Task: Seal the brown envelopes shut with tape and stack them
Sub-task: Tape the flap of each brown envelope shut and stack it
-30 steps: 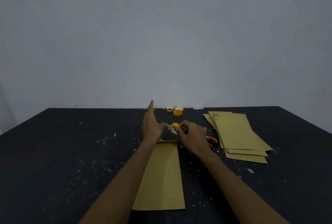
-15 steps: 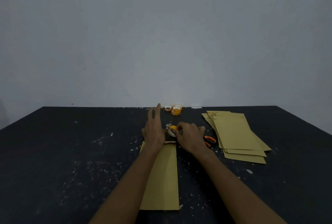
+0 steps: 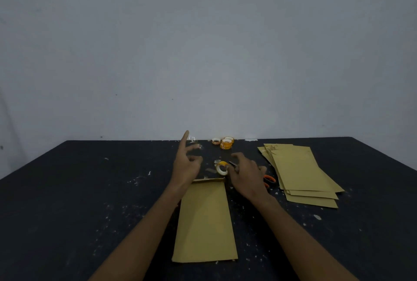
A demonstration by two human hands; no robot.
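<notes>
Table (image 3: pixel 90 190) black, white-flecked, grey wall (image 3: pixel 203 55) behind; envelope (image 3: pixel 205 220) near-centre, stack (image 3: pixel 297 168) right. L hand (image 3: pixel 186 163) raised, R hand (image 3: pixel 246 174) over scissors (image 3: pixel 269 179): grips unclear.
</notes>
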